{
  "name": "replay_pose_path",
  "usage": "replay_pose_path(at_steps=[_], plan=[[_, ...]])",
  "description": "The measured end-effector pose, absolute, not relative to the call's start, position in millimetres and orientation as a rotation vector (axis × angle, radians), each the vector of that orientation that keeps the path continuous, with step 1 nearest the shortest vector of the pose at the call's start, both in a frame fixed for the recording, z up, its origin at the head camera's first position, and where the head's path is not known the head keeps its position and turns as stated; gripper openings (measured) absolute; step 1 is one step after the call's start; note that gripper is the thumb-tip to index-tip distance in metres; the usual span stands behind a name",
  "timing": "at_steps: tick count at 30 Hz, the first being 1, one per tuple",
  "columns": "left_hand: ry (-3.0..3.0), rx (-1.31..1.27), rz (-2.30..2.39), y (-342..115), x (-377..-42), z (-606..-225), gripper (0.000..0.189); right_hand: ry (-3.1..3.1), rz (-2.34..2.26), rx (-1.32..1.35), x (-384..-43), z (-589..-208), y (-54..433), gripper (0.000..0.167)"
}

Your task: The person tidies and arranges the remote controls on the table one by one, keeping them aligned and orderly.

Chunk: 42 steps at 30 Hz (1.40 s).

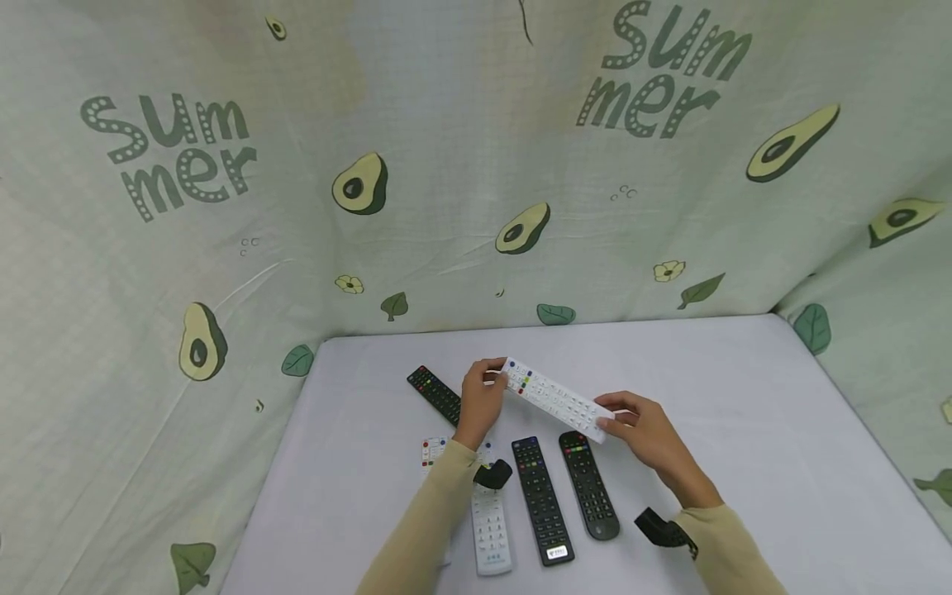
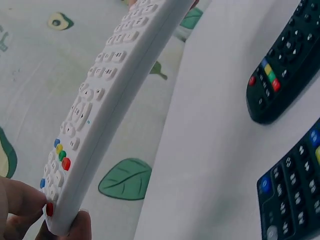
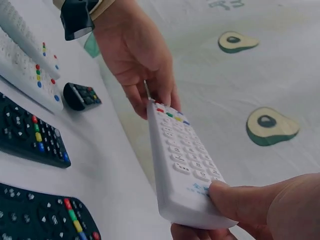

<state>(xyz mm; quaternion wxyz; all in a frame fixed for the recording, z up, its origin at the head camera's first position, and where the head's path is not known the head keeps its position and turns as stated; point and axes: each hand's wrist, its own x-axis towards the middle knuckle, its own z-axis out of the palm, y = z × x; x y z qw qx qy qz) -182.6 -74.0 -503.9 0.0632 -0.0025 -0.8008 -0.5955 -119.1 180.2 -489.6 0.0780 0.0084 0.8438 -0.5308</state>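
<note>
A white remote control (image 1: pixel 559 398) with colored buttons is held up slantwise between both hands, above the table. My left hand (image 1: pixel 482 402) pinches its upper left end, near the red and blue buttons, as the left wrist view shows. At the lower right end my right hand (image 1: pixel 644 431) grips it, thumb on the button face and fingers underneath. In the right wrist view the remote's printed end lies under the right thumb (image 3: pixel 240 200). Below it on the table lie two black remotes, one with a white label (image 1: pixel 543 501) and one rounded (image 1: pixel 589 486).
Another black remote (image 1: pixel 435 394) lies slanted behind my left hand. A white remote (image 1: pixel 491 533) and a second white one (image 1: pixel 433 450), partly hidden by the left sleeve, lie at the left. The white table (image 1: pixel 744 413) meets a printed cloth (image 1: pixel 446 165) at its back edge.
</note>
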Motion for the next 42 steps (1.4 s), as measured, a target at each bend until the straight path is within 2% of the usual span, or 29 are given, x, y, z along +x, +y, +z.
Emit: replay_pose_path(at_steps=[19, 27, 42], plan=[[-2.49, -0.135, -2.028, -23, -164, -522, 0.024, 2.441, -1.528, 0.194, -63, -512, 232, 0.048], [-2.589, -0.262, -1.986, -5, -157, -523, 0.027, 2.349, -1.568, 0.06, -51, -520, 249, 0.056], [-2.75, -0.139, -2.052, 26, -149, -522, 0.032, 2.116, -1.614, -0.003, -34, -534, 258, 0.073]])
